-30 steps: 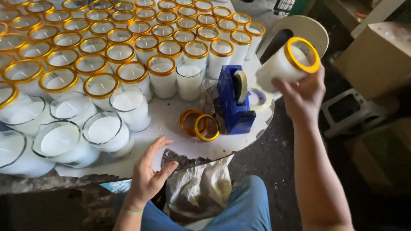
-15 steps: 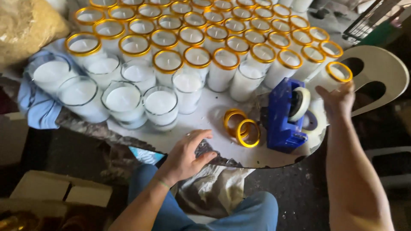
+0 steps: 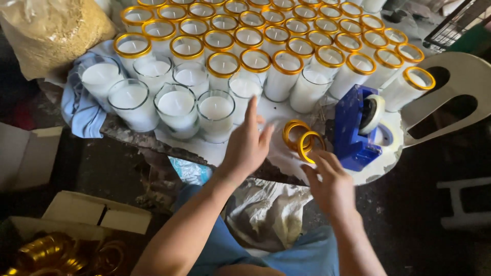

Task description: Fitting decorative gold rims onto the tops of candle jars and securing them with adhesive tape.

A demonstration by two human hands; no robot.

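Observation:
My left hand [image 3: 249,143] is spread flat over the near edge of the white table [image 3: 215,148], fingertips just short of a clear glass candle [image 3: 244,91] that has no band. My right hand [image 3: 329,179] hovers with fingers apart right below two loose gold rings [image 3: 303,138] lying on the table; it holds nothing. A blue tape dispenser [image 3: 356,128] with a roll of tape stands just right of the rings. Several white candles in glasses fill the table, most with gold rims, such as the one at the far right [image 3: 409,88].
A blue cloth [image 3: 76,110] hangs over the table's left edge. A sack of yellowish grain [image 3: 48,30] sits at the far left. A cardboard box with gold rings [image 3: 56,253] lies on the floor. A white plastic chair [image 3: 460,97] stands to the right.
My right hand set the gold-rimmed candle down at the right end of the row and came back to the loose rings. My left hand rose from the table edge toward the unbanded glasses.

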